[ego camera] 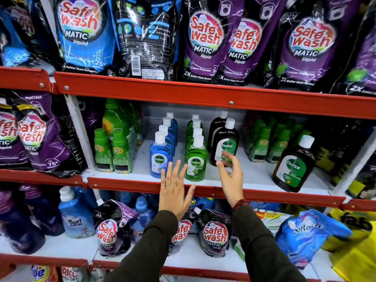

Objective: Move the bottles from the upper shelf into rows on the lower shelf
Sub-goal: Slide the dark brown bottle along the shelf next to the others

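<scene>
Just behind right-hand fingers [223,157] stands the brown bottle [224,142], ungripped.

A shop aisle stocked with laundry and cleaning goods: red metal shelving [203,94] carries tightly packed Safewash Matic pouches [203,41] on the top tier, rows of identical Dettol bottles [195,157] with white caps in blue, green and brown on the middle tier, and Surf Excel bottles [76,216] beside Softouch refill packs [307,233] below, each product repeated many times over, labels facing outward
</scene>
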